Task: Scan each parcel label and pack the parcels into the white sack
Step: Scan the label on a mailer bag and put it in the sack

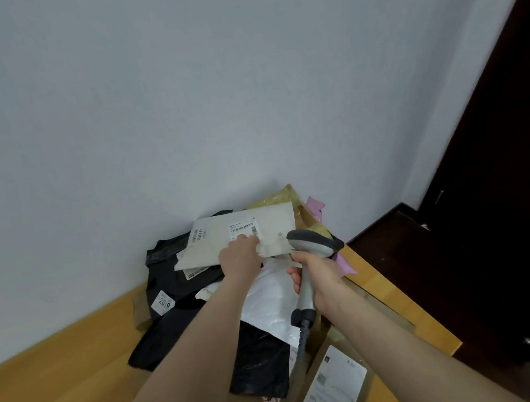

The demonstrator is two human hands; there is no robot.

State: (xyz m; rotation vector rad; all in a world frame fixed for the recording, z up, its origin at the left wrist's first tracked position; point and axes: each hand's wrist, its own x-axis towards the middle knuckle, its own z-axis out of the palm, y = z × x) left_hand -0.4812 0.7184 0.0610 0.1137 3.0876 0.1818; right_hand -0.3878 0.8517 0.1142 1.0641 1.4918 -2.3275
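Note:
My left hand point(239, 256) pinches the near edge of a cream flat parcel point(216, 239), held above the pile with its white barcode label point(243, 227) facing up. My right hand point(317, 276) grips the handle of a grey barcode scanner point(313, 243), whose head sits just right of the parcel and points toward the label. Below lie black plastic parcels point(177, 306), one with a tag reading 2019 point(163, 302), and a white plastic mailer point(270, 302). I cannot tell whether this white plastic is the sack.
A cardboard box point(335, 382) with a shipping label sits at the lower right. Yellow and pink parcels point(315, 208) lie behind the cream one, by the pale wall. The pile rests on a wooden surface point(49, 382). A dark door and dark floor are at right.

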